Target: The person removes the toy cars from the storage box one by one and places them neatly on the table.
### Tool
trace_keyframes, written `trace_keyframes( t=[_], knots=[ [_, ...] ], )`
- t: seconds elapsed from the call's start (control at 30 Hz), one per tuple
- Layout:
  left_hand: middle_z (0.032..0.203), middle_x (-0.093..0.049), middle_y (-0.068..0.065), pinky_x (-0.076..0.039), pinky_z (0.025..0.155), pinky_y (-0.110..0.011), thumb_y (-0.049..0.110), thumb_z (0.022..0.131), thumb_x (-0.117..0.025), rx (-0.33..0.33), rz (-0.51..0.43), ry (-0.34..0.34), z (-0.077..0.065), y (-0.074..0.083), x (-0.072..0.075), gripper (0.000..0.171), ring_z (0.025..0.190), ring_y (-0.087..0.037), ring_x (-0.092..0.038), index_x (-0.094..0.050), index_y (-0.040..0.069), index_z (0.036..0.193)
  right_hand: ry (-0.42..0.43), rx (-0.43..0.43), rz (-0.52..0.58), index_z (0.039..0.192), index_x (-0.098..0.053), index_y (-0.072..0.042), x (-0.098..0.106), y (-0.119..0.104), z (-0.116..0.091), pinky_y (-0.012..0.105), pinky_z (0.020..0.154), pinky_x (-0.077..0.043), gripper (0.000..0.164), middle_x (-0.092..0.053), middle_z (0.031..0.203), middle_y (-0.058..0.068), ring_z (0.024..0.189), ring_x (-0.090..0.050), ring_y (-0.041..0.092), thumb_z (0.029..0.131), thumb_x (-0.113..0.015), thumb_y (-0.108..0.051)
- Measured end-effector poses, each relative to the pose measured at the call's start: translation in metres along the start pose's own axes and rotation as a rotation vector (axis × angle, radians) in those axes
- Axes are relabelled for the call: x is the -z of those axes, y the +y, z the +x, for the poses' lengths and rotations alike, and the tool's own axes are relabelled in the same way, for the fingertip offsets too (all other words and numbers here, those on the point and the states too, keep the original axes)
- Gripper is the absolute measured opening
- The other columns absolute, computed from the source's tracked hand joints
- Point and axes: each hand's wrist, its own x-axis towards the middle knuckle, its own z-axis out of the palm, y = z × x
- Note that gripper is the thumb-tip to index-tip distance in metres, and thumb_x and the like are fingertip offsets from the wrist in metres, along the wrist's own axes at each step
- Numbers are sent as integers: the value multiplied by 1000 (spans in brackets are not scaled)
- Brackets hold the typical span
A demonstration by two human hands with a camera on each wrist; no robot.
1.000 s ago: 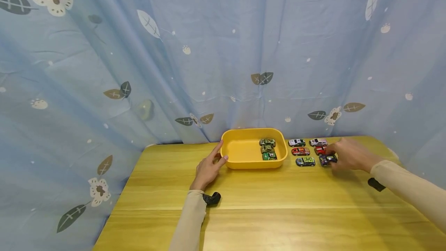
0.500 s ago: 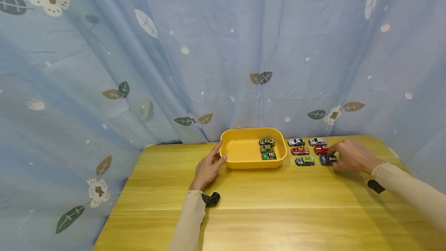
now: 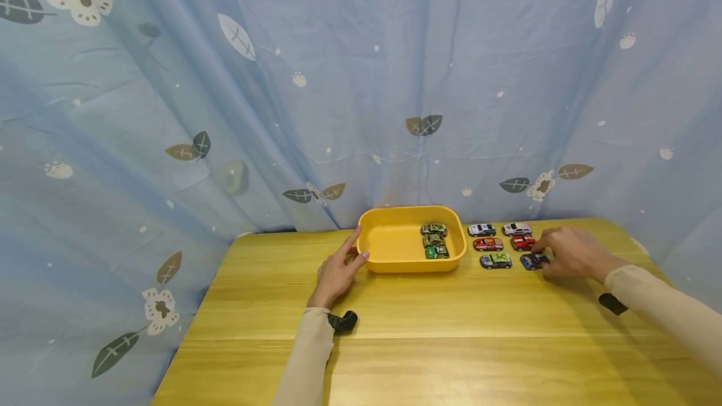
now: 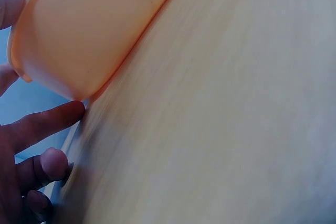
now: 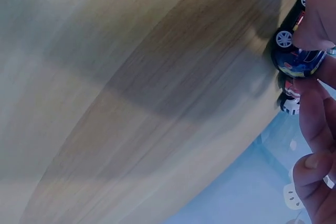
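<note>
In the head view, my left hand (image 3: 335, 274) rests against the left end of the yellow tray (image 3: 408, 266), thumb and index finger spread along its rim. The left wrist view has a fingertip touching the tray's lower wall (image 4: 89, 40). My right hand (image 3: 575, 254) pinches a dark blue toy car (image 3: 532, 260) on the table, at the near end of the right column of cars. Up close, the right wrist view has the blue car (image 5: 296, 61) between thumb and fingers, which partly cover it. A red toy car (image 3: 522, 243) sits just behind it.
Three green toy cars (image 3: 434, 240) stand in the tray's right side. Between tray and right hand are a white-and-green car (image 3: 482, 230), a red-orange car (image 3: 487, 244) and a green-blue car (image 3: 496, 260). A pale car (image 3: 516, 229) is farther back. A blue curtain (image 3: 361, 111) hangs behind the table (image 3: 429, 331).
The blue car in my right hand's fingers has turned slightly, and now sits a little askew. My left hand keeps its place at the tray.
</note>
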Motion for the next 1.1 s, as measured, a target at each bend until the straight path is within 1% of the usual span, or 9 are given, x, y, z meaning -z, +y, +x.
trace_keyframes(
  t=[0.1, 0.27, 0.4, 0.57, 0.7, 0.8, 0.87, 1.03, 1.1],
  knots=[
    [131, -77, -1, -40, 107, -65, 58, 103, -62, -5, -1, -2, 0, 0, 0, 65, 126, -37, -67, -37, 50, 163, -1, -8, -9, 103, -85, -13, -1, 0, -1, 31, 55, -49, 41, -76, 95, 4, 65, -52, 5, 63, -88, -21],
    [131, -77, -3, -40, 107, -65, 55, 104, -62, -3, 8, -3, 0, 2, 1, 65, 125, -38, -67, -37, 49, 163, -2, -21, -11, 103, -85, -15, -4, 2, -3, 33, 57, -51, 39, -76, 96, 4, 69, -56, 7, 65, -88, -21],
    [131, -76, -3, -40, 106, -64, 52, 104, -63, 6, 11, -2, 0, 3, 0, 65, 126, -38, -67, -37, 49, 163, 1, -30, -7, 104, -85, -14, -5, 2, -5, 32, 56, -48, 38, -77, 99, 5, 68, -54, 8, 66, -87, -18],
    [129, -77, -3, -40, 106, -65, 54, 103, -63, 0, 2, 1, -1, 2, 0, 65, 127, -39, -67, -37, 49, 163, -14, -46, 1, 108, -84, -13, -4, 0, -7, 30, 54, -44, 41, -77, 104, 8, 66, -51, 8, 67, -87, -16],
    [129, -77, -2, -42, 104, -64, 56, 104, -61, -6, 13, -10, -2, 2, 1, 66, 125, -38, -68, -36, 48, 164, -1, -46, 3, 109, -83, -14, -3, -1, -8, 35, 57, -51, 42, -77, 107, 9, 73, -63, 13, 68, -90, -18],
    [129, -77, -2, -41, 105, -64, 55, 104, -62, 3, 13, -8, -2, 2, 2, 66, 125, -38, -68, -36, 49, 164, 51, -45, 15, 110, -83, -14, 0, -5, -4, 37, 60, -55, 39, -77, 109, 11, 80, -70, 19, 73, -93, -25],
    [129, -77, -2, -41, 105, -64, 54, 104, -63, 7, 7, 0, -2, 2, 4, 65, 124, -38, -68, -37, 49, 163, 106, -52, 34, 109, -83, -15, 3, -10, 3, 36, 59, -53, 35, -77, 110, 11, 81, -70, 21, 78, -91, -29],
    [130, -77, -3, -43, 103, -64, 54, 105, -60, -21, 16, -7, -2, 4, 5, 65, 124, -37, -68, -35, 47, 164, 248, -46, 74, 108, -84, -17, 15, -31, 31, 33, 55, -47, 27, -75, 111, 11, 79, -68, 23, 83, -82, -27],
    [131, -77, -3, -43, 102, -64, 56, 105, -59, -23, 20, -14, -2, 4, 5, 65, 125, -38, -68, -35, 48, 164, 279, -34, 81, 108, -84, -16, 17, -43, 46, 37, 56, -50, 28, -74, 113, 10, 85, -69, 26, 83, -79, -27]
  ],
)
